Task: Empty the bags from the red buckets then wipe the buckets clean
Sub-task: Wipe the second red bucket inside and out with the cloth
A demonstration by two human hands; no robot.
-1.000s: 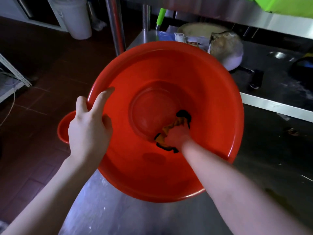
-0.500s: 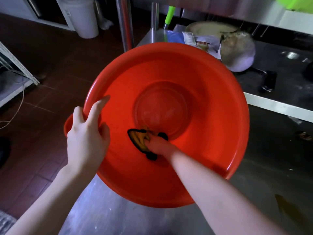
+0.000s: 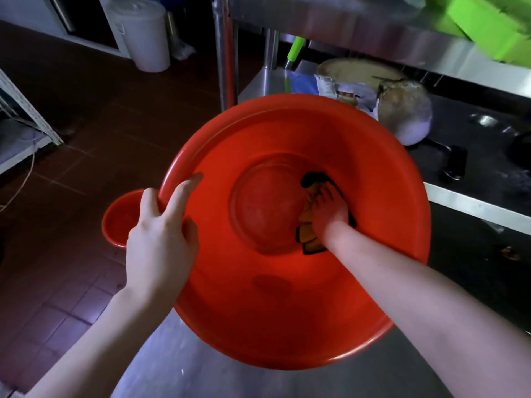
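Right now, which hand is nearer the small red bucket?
Left. The left hand grips the big bucket beside the small red bucket; the right hand holds a cloth inside the big one.

text readable: none | white plastic bin (image 3: pixel 146 33): label too small to read | crumpled white printed packet (image 3: pixel 343 89): print blurred
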